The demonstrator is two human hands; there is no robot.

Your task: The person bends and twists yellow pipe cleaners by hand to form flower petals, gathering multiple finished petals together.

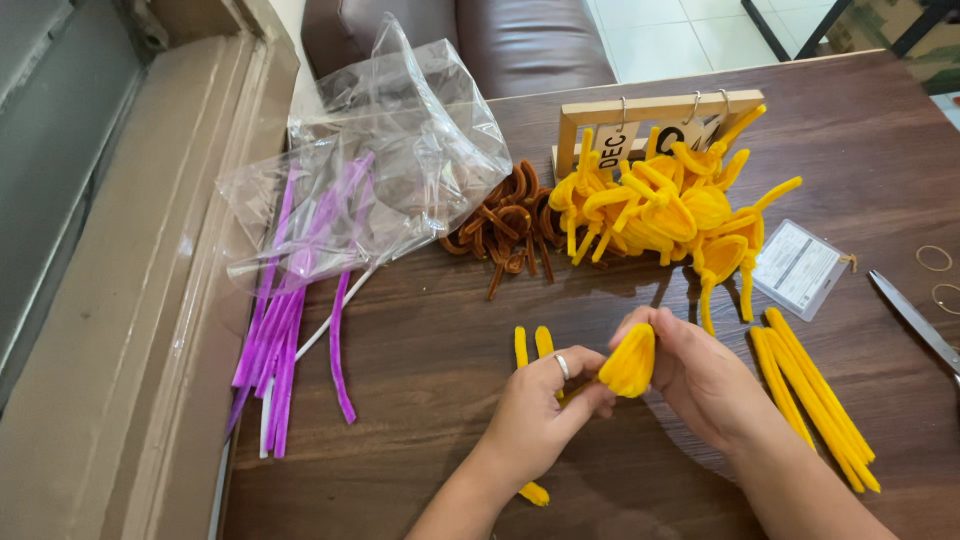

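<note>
Both my hands meet over the brown wooden table (420,360). My left hand (540,405), with a ring on one finger, pinches the lower end of a folded yellow pipe-cleaner petal (630,362). My right hand (695,375) grips the same petal from the right side. Straight ends of yellow pipe cleaner (531,343) stick up behind my left hand, and another yellow tip (534,493) shows below my wrist.
A heap of finished yellow petals (660,205) lies ahead, with brown coiled pipe cleaners (505,225) to its left. Straight yellow stems (815,395) lie at right, beside a small packet (800,268), scissors (915,318) and rings. Purple stems (285,330) spill from clear bags (390,150) at left.
</note>
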